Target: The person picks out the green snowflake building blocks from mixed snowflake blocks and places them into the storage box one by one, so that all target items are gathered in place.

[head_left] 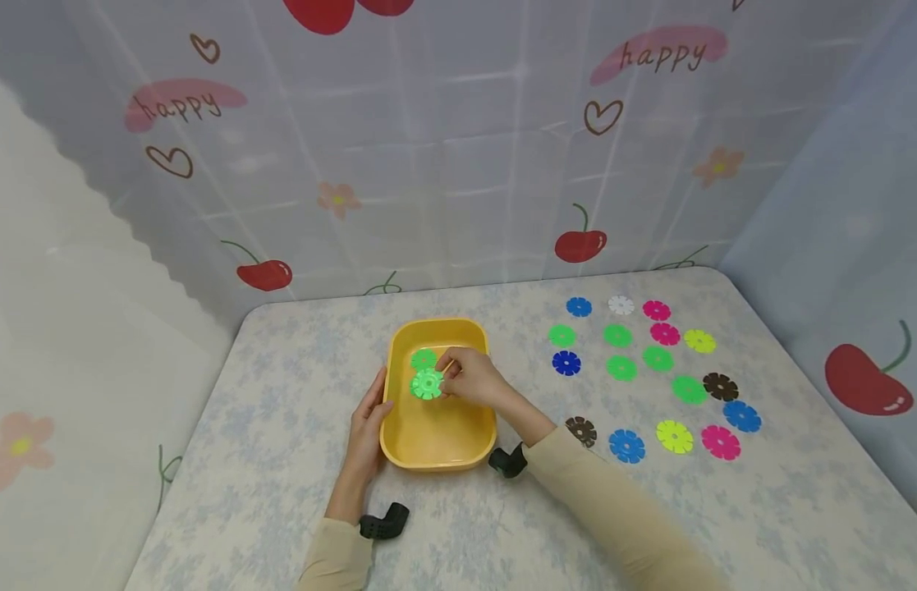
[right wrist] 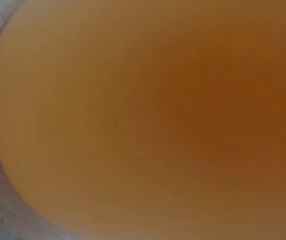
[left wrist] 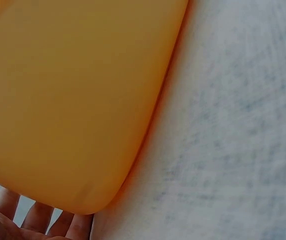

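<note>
In the head view the right hand [head_left: 473, 379] is over a yellow tray [head_left: 436, 443], pinching a bright green notched disc [head_left: 426, 384] at its right edge. Another green disc [head_left: 424, 359] lies in the tray just behind it. The left hand [head_left: 365, 431] holds the tray's left side, its thumb at the rim. From the left wrist, the fingers of the left hand [left wrist: 38, 217] show along the edge of the tray [left wrist: 83, 100]. Only the tray's blurred yellow wall [right wrist: 133, 120] fills most of the right wrist view; the right hand is not seen there.
Right of the tray, several notched discs lie spread on the patterned table [head_left: 281, 369], among them a blue disc [head_left: 626, 446], a brown disc [head_left: 580, 431], a pink disc [head_left: 721, 442] and a white disc [head_left: 621, 305]. A printed curtain [head_left: 443, 180] hangs behind the table.
</note>
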The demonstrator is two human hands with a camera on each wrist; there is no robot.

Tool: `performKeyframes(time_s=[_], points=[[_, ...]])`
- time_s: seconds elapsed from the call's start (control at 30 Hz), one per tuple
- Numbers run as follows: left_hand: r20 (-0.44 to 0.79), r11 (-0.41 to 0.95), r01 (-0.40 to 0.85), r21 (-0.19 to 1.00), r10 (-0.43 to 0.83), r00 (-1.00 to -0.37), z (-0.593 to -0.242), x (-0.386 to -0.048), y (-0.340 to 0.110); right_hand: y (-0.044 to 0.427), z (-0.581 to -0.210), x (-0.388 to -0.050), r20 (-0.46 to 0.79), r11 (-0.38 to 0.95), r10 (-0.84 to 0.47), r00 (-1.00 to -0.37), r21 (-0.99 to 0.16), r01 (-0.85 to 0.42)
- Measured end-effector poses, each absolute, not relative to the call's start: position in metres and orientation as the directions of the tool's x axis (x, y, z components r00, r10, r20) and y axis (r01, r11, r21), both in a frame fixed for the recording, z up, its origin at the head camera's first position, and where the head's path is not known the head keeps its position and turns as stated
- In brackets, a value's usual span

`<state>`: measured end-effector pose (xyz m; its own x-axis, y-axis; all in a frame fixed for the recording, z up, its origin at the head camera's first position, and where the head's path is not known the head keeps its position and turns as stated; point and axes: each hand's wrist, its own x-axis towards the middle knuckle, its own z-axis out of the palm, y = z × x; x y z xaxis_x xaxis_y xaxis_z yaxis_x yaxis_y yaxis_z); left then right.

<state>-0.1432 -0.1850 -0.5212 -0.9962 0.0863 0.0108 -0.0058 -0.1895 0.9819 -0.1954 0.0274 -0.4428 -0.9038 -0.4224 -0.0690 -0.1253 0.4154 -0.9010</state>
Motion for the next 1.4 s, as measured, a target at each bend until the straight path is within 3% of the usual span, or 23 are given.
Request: performKeyframes(time_s=[0.2,0.67,1.4], points=[[0.019,-0.185,0.004,0.983,0.084,-0.996,-0.519,-0.144,-0.184,0.017,-0.455,-0.199,-0.100,0.472,-0.423,-0.901,-0.873,-0.124],[0.008,-0.185,-0.009,0.983,0.094,-0.996,-0.519,-0.143,-0.183,0.008,-0.465,-0.193,-0.261,0.488,-0.414,-0.872,-0.872,0.029],[-0.002,-0.185,-0.016,0.983,0.075,-0.997,-0.521,-0.142,-0.185,0.003,-0.472,-0.195,-0.317,0.570,-0.388,-0.865,-0.821,0.045]])
